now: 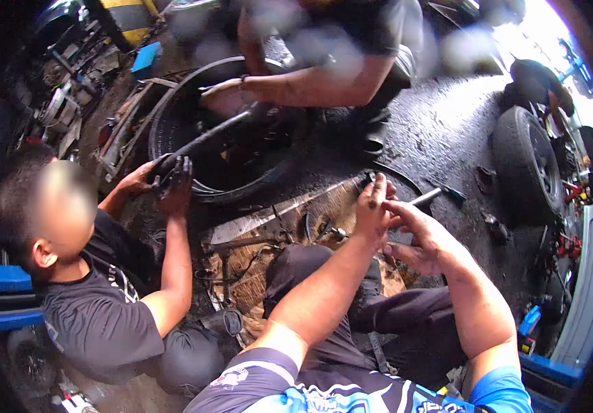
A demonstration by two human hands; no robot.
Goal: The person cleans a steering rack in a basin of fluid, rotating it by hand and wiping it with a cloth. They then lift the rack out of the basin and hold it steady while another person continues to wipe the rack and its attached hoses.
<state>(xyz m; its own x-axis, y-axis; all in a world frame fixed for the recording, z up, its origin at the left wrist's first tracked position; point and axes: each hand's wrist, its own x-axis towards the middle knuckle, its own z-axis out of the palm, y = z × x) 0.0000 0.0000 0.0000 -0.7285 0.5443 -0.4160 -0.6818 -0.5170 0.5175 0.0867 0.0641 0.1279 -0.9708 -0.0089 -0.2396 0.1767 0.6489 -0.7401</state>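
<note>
My left hand point(373, 206) is right of centre, its fingers pressed together around something small and dark that I cannot make out. Close beside it, my right hand point(417, 241) has its fingers bent, with the fingertips at my left hand; whether they grip anything is unclear. A dark cable or hose point(403, 173) curves just behind my hands. A tool with a pale handle point(427, 197) lies on the floor to their right. Below and to the left, a cardboard sheet point(245, 275) bears metal tools and dark cords.
At the left a co-worker point(114, 303) holds a long bar point(217, 131) over a large round basin point(155, 138). Another person's forearm point(310, 86) reaches into it from the top. A wheel point(527, 165) stands at the right. Scrap parts point(69, 103) lie at the upper left.
</note>
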